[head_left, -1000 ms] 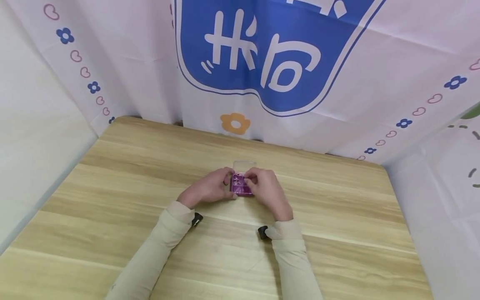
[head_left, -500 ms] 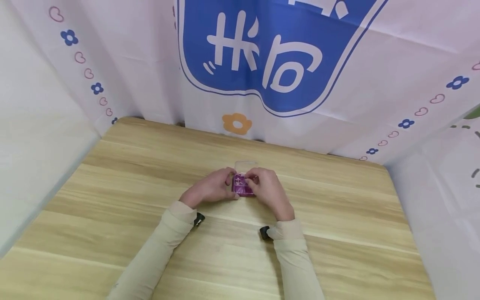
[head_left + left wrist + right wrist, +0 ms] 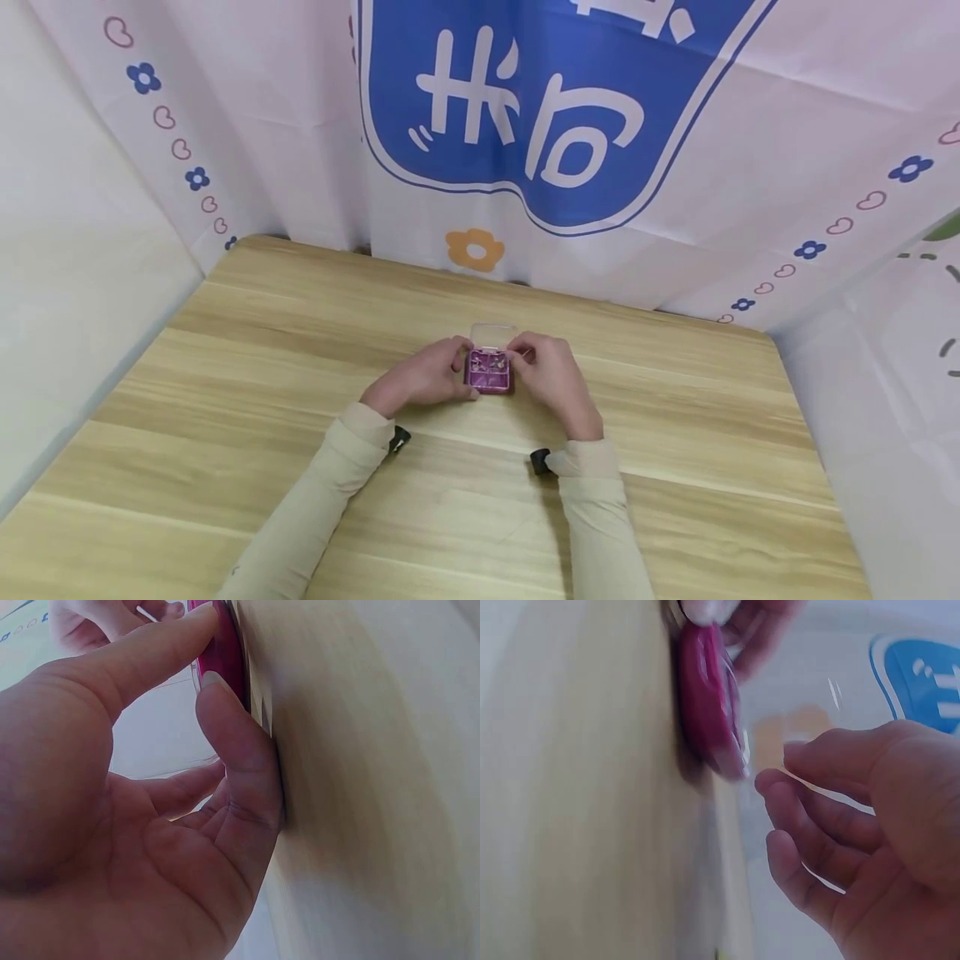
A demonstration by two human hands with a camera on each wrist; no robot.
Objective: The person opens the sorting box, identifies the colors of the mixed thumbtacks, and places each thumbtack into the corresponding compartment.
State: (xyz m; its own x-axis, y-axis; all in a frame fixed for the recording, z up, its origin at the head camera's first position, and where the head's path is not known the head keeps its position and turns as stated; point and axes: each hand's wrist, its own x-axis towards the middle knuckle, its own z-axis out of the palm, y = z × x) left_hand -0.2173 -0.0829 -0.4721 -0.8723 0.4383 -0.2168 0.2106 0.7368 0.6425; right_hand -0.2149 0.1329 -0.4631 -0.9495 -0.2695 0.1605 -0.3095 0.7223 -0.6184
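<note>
A small magenta compartment box (image 3: 489, 382) lies on the table with its clear lid (image 3: 492, 336) raised at the far side. Small shiny pieces (image 3: 478, 363) are in both far compartments; the near ones show bare purple. My left hand (image 3: 423, 373) holds the box by its left side, thumb at the near corner and fingers at the far one. In the left wrist view, fingertips press the magenta wall (image 3: 225, 660). My right hand (image 3: 551, 379) is at the box's right far corner. Its fingers (image 3: 802, 814) are loosely bent, with nothing visible between them in the right wrist view.
The wood-grain table (image 3: 300, 300) stretches out around both arms. Behind it hangs a white cloth with a blue sign (image 3: 480, 158) and an orange flower (image 3: 475, 250). Black wrist devices (image 3: 540, 461) sit under both sleeve cuffs.
My right hand has drawn back to the right from over the box, uncovering its right compartments; small pieces now show in the far right one. The left hand keeps its hold.
</note>
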